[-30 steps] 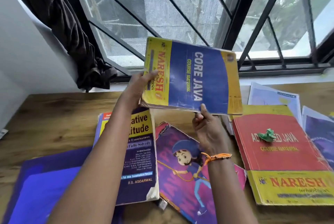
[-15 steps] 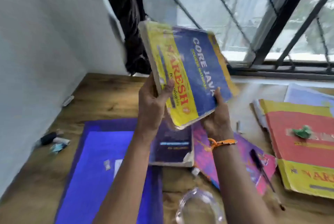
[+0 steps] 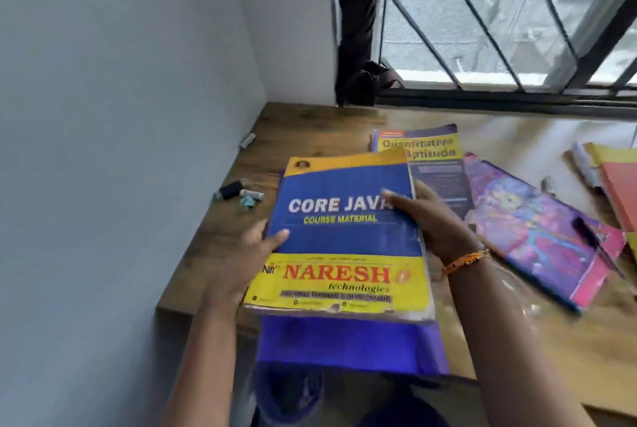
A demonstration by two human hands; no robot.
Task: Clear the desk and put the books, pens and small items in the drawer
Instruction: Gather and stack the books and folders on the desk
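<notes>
I hold the blue and yellow Core Java book point(image 3: 341, 240) flat, cover up, over the left front part of the wooden desk point(image 3: 310, 123). My left hand point(image 3: 251, 254) grips its left edge, thumb on the cover. My right hand point(image 3: 434, 219) grips its right edge, an orange thread on the wrist. Under the book lies a flat purple sheet point(image 3: 348, 344) that hangs over the desk's front edge. Behind it lies the Quantitative Aptitude book point(image 3: 424, 150). A purple cartoon book point(image 3: 531, 230) with a dark pen point(image 3: 593, 237) on it lies to the right. No drawer is in view.
Small items point(image 3: 238, 190), one black and others pale, lie by the grey wall point(image 3: 120, 116) at the desk's left. A red and yellow book point(image 3: 617, 185) sits at the far right. A barred window point(image 3: 499, 19) and a dark cloth point(image 3: 358, 30) stand behind the desk.
The Core Java book has come down from a raised tilt to lie flat and low over the purple sheet, turned with its title upright. My view has swung left and down.
</notes>
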